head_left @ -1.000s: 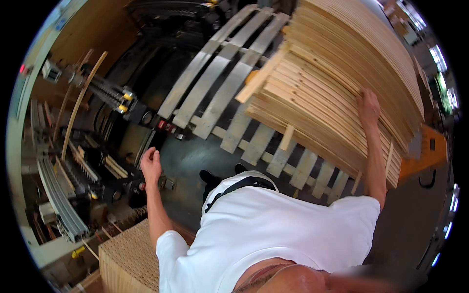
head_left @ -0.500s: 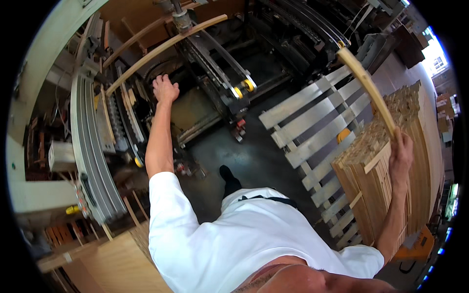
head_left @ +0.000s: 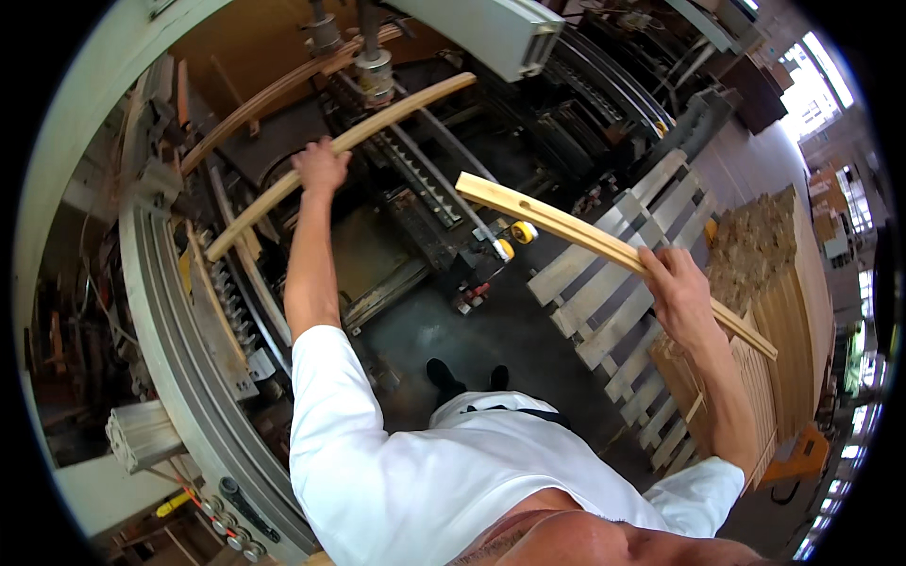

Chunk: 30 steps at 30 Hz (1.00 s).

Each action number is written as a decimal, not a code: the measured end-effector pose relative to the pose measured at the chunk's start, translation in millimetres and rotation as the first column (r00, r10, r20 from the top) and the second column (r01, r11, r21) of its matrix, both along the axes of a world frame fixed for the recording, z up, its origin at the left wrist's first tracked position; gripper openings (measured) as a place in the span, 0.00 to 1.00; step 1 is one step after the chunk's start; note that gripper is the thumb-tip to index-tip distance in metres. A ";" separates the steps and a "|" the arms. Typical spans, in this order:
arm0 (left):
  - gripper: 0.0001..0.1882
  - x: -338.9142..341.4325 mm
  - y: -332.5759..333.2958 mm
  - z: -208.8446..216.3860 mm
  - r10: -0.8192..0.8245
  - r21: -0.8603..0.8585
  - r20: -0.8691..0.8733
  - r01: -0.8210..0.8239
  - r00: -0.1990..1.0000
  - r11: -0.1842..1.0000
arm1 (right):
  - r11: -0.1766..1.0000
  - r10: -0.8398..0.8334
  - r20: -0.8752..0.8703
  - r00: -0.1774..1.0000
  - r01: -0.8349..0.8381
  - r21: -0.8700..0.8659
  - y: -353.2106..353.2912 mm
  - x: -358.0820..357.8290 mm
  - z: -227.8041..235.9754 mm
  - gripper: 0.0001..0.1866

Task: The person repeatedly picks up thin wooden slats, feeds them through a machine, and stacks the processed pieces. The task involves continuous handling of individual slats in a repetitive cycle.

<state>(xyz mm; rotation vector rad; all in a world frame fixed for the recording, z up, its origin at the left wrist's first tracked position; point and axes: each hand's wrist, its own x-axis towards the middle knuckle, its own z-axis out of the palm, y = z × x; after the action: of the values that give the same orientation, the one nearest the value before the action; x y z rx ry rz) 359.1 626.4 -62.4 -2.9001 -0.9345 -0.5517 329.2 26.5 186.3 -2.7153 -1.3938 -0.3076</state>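
Fingers of the left hand (head_left: pixel 321 167) curl over a curved wooden strip (head_left: pixel 377 123) lying in the machine (head_left: pixel 406 189); the right hand (head_left: pixel 678 283) grips a slotted wooden slat (head_left: pixel 566 231) mid-length, held above the pallet (head_left: pixel 613 292).

machine (head_left: pixel 189 311) at left, pallet (head_left: pixel 623 274) at right, slat stack (head_left: pixel 774 311) beyond it

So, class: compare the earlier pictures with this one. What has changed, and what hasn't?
The right hand left the stack, lifting one slat off it. The left hand rose from low by the machine onto the curved slat there. The pallet stayed put.
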 end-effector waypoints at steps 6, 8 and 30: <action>0.21 -77.3 -162.9 4.8 -0.127 -0.309 0.104 0.153 0.986 0.938 | 0.974 0.223 -0.095 0.970 -0.225 -0.007 109.7 86.2 -58.3 0.23; 0.19 -113.1 -217.0 13.0 -0.168 -0.423 0.066 0.180 0.984 0.888 | 0.950 0.310 -0.115 0.944 -0.312 -0.007 166.3 109.7 -83.6 0.22; 0.19 -250.3 -419.4 97.5 0.241 -0.715 -0.156 -0.278 0.958 0.642 | 0.776 0.613 0.076 0.786 -0.617 0.129 590.1 141.2 -244.1 0.16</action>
<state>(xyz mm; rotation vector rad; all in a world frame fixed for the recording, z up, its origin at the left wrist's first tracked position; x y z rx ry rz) 108.8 207.0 35.1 -3.2743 -1.9135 -0.0649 470.4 616.6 -57.8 -1.9832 -2.0668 -0.3759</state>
